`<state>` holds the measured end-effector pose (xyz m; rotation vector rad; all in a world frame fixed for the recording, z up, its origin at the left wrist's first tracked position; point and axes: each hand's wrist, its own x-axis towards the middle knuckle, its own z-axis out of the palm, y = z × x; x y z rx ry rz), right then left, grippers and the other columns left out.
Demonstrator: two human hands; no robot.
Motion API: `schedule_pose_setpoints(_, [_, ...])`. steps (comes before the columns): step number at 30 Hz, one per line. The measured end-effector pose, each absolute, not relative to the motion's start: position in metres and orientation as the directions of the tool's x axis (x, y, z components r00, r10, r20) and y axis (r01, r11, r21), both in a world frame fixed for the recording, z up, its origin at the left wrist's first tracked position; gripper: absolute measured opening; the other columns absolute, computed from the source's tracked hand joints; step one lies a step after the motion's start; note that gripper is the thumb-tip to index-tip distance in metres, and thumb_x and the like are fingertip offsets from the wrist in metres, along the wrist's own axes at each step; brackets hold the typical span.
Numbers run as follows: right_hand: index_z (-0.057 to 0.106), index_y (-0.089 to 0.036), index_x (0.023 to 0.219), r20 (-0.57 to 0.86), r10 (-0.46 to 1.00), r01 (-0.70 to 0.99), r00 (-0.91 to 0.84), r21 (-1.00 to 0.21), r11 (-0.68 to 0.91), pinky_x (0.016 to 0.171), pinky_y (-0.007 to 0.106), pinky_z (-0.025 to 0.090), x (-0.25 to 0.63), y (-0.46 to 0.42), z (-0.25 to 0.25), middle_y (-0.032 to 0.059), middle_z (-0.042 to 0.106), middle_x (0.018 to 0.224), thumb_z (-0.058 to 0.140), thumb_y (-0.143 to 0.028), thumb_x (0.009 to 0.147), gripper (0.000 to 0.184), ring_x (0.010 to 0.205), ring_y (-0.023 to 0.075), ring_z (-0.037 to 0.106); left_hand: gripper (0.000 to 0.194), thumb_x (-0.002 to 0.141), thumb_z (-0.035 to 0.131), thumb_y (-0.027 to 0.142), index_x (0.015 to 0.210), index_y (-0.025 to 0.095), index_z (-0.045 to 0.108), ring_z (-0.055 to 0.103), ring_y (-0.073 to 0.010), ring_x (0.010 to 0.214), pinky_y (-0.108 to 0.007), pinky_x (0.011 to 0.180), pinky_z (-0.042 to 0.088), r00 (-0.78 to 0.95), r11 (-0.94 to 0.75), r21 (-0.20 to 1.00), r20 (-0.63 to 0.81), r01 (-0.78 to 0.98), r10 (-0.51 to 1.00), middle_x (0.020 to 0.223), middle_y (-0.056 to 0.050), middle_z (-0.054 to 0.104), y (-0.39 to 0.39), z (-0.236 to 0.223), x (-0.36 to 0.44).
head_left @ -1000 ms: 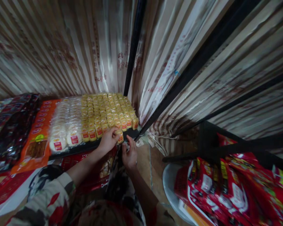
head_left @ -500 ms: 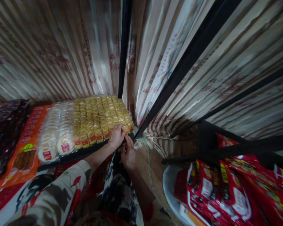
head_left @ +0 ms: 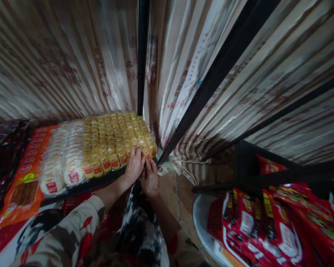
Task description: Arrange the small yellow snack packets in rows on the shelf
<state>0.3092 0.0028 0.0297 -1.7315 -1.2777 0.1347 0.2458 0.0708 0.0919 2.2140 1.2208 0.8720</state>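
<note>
A: Head view. What are the hands doing?

B: Left hand (head_left: pixel 135 165) is touching the near edge of the yellow packets (head_left: pixel 111 137), toward their right end; fingers are bending. Right hand (head_left: pixel 149 177) is curling just beside it, fingertips meeting or nearly so.

A: Grip?

B: Both are partly closing; whether either is holding a packet, I cannot tell, as the fingers are hiding it.

A: Packet location?

B: They are standing in tight rows on the black shelf (head_left: pixel 100 182), left of the slanting black post (head_left: pixel 211 78). White round packs (head_left: pixel 74 173) are adjoining them on the left, then an orange packet (head_left: pixel 23 181). Red packets (head_left: pixel 275 226) are lying at near right.
</note>
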Motion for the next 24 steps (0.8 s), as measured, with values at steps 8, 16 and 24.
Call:
schedule_pose_setpoints(8, [0.046,-0.016,0.127,0.434,0.777,0.686,0.456,-0.728,0.003,0.099,0.041,0.041,0.309,0.004,0.029,0.0135,0.045,0.126,0.040,-0.016,0.082,0.045,0.118,0.0217,0.044,0.029,0.090,0.032,0.020,0.111,0.017,0.053,0.055,-0.0169,0.098,-0.034,0.092,0.047,0.529,-0.593,0.580,0.302,0.558,0.793,0.107,-0.009,0.050,0.057,0.075,0.233])
schedule_pose_setpoints(16, [0.045,-0.014,0.128,0.431,0.771,0.678,0.469,-0.735,-0.001,0.098,0.043,0.042,0.308,0.004,0.025,0.0161,0.047,0.124,0.040,-0.020,0.085,0.044,0.118,0.0231,0.044,0.036,0.088,0.033,0.016,0.120,0.017,0.050,0.049,-0.0183,0.113,-0.035,0.102,0.042,0.573,-0.645,0.586,0.342,0.490,0.745,0.114,-0.010,0.051,0.059,0.072,0.233])
schedule_pose_setpoints(24, [0.043,-0.017,0.131,0.421,0.792,0.703,0.443,-0.711,-0.015,0.097,0.040,0.042,0.307,0.007,0.025,0.0146,0.045,0.125,0.044,-0.020,0.083,0.048,0.119,0.0234,0.043,0.040,0.086,0.034,0.014,0.124,0.013,0.046,0.045,-0.0208,0.119,-0.036,0.103,0.040,0.595,-0.622,0.581,0.272,0.525,0.756,0.123,-0.013,0.047,0.062,0.063,0.230])
